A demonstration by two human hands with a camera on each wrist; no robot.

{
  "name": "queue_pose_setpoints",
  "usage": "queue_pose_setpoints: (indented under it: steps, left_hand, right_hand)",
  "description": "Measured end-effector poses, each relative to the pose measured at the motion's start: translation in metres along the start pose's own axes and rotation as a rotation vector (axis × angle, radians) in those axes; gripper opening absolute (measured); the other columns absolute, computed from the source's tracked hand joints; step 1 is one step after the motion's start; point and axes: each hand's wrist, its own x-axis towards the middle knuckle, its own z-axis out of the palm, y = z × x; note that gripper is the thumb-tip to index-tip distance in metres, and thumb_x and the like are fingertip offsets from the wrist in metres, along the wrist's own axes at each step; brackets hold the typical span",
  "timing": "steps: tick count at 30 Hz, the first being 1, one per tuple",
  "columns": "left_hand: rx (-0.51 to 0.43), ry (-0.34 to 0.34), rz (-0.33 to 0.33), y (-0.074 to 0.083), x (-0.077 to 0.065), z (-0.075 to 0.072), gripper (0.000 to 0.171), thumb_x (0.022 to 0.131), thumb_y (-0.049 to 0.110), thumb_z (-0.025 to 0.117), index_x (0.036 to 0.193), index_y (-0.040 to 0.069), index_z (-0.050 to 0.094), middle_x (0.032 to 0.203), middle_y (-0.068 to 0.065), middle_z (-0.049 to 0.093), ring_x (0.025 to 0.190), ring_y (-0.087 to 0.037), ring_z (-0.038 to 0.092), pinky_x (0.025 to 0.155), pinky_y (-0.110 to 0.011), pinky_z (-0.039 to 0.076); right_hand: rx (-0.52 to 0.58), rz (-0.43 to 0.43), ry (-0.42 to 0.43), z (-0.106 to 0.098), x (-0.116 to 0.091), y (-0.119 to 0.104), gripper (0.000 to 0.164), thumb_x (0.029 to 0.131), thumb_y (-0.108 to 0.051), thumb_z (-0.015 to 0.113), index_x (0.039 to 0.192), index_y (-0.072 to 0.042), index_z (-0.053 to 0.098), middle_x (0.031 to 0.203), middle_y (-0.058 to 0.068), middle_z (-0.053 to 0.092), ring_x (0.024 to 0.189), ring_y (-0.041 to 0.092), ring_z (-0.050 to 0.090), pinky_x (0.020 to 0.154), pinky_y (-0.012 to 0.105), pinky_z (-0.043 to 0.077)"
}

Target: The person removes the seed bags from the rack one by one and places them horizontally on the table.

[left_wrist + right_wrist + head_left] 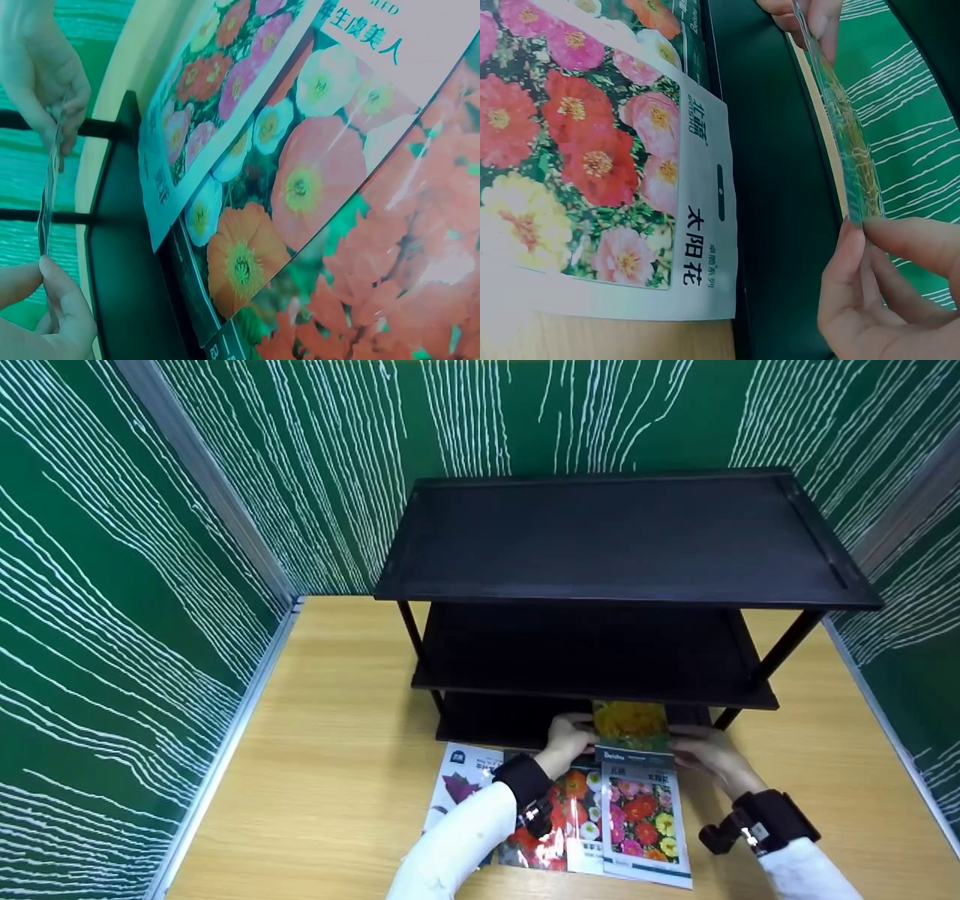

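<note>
Both hands pinch one seed packet [631, 726] with a yellow-flower picture by its two side edges. My left hand [570, 739] has the left edge, and my right hand [709, 754] has the right edge. The right wrist view shows the packet [847, 135] nearly edge-on, thumb and fingers on its side. It is held over the front of the black shelf's bottom tier [495, 716]. Just below lies a packet with pink, red and yellow flowers [643, 825], its top edge against the shelf front. Beside it are a poppy packet [300, 180] and a red-flower packet [536, 832].
A white packet with a purple picture [457, 780] lies at the left of the row, partly behind my left arm. The shelf's middle tier [592, 652] and top tier [615, 540] overhang the hands. Green walls with white lines [120, 607] enclose the wooden table [337, 735].
</note>
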Motion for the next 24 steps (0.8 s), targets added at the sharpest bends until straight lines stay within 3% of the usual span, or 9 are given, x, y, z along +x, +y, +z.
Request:
queue_pose_setpoints:
  steps: [2, 5, 14, 24]
  left_hand:
    - [0.015, -0.012, -0.023, 0.045, -0.040, -0.009, 0.036, 0.072, -0.014, 0.058, 0.107, -0.003, 0.060, 0.077, -0.012, 0.059, 0.068, -0.024, 0.061, 0.060, -0.035, 0.054]
    - [0.025, -0.035, -0.009, 0.068, -0.064, -0.015, 0.035, 0.075, -0.014, 0.055, 0.110, -0.007, 0.057, 0.079, -0.015, 0.059, 0.071, -0.026, 0.061, 0.064, -0.036, 0.053]
    - [0.025, -0.078, 0.011, 0.045, -0.057, -0.009, 0.035, 0.076, -0.013, 0.057, 0.110, -0.003, 0.057, 0.080, -0.012, 0.058, 0.068, -0.020, 0.061, 0.061, -0.034, 0.053]
    - [-0.014, -0.090, -0.005, 0.041, -0.066, -0.003, 0.036, 0.074, -0.015, 0.058, 0.107, -0.003, 0.058, 0.079, -0.012, 0.057, 0.061, -0.016, 0.058, 0.059, -0.036, 0.053]
  right_hand:
    - [-0.008, 0.001, -0.002, 0.000, -0.002, 0.001, 0.056, 0.084, -0.002, 0.055, 0.128, 0.018, 0.027, 0.084, -0.005, 0.060, 0.072, 0.007, 0.059, 0.070, 0.021, 0.051]
    - [-0.003, 0.011, -0.015, 0.000, -0.005, 0.001, 0.057, 0.085, -0.002, 0.053, 0.129, 0.019, 0.023, 0.086, -0.003, 0.058, 0.073, 0.007, 0.059, 0.070, 0.021, 0.051]
    - [-0.026, 0.038, -0.014, -0.002, -0.017, -0.001, 0.058, 0.084, -0.003, 0.055, 0.128, 0.019, 0.024, 0.084, -0.004, 0.061, 0.070, 0.008, 0.060, 0.068, 0.022, 0.052]
    - [-0.008, 0.079, -0.019, -0.008, -0.031, 0.002, 0.057, 0.084, -0.006, 0.057, 0.129, 0.014, 0.028, 0.087, -0.003, 0.062, 0.076, 0.010, 0.061, 0.071, 0.024, 0.051]
